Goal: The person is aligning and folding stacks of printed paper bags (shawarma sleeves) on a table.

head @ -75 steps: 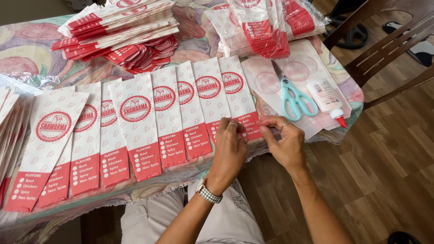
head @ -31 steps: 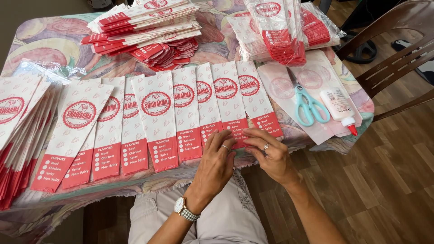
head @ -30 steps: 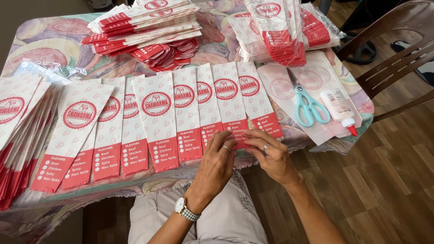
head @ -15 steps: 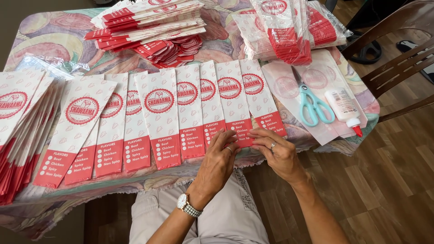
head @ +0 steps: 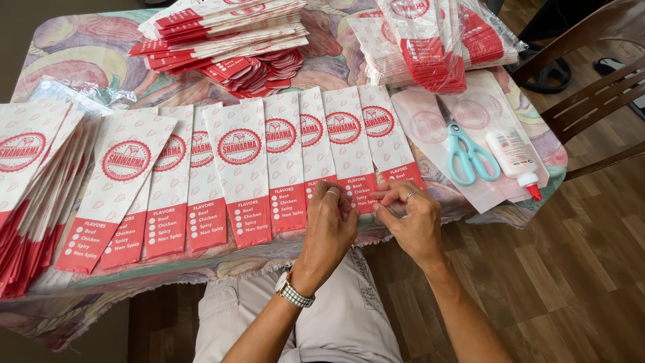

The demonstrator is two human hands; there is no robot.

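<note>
From the head camera, both hands meet at the near edge of the worktop (head: pixel 80 40), which is covered by a cloth printed with large pastel shapes. The left hand (head: pixel 330 228), with a ring on one finger and a metal-banded wristwatch (head: pixel 293 290) on the wrist, lies with curled fingers on the red lower end of a white-and-red paper sleeve bag (head: pixel 344 144). The right hand (head: pixel 411 218), also ringed, pinches at the same red bottom edge with thumb and fingertips, so both hands are grasping the bag's lower end; how firmly they grip cannot be told. This bag lies in a row of overlapping white-and-red paper sleeve bags (head: pixel 235 168) fanned along the near side of the worktop, each with a round red emblem and a red strip at the bottom.

At the far left a thick stack of the same bags (head: pixel 27 175) lies fanned at the worktop's edge. Behind the row, a heap of folded bags (head: pixel 222 33) stands at the back, and a bundle of bags in clear plastic wrap (head: pixel 430 40) lies at the back right. To the right of the hands, light-blue-handled scissors (head: pixel 467 151) and a white glue bottle with a red tip (head: pixel 514 158) lie side by side on a translucent sheet. A dark wooden chair (head: pixel 591 94) stands beyond the right end, on a wood-plank floor (head: pixel 578 282).
</note>
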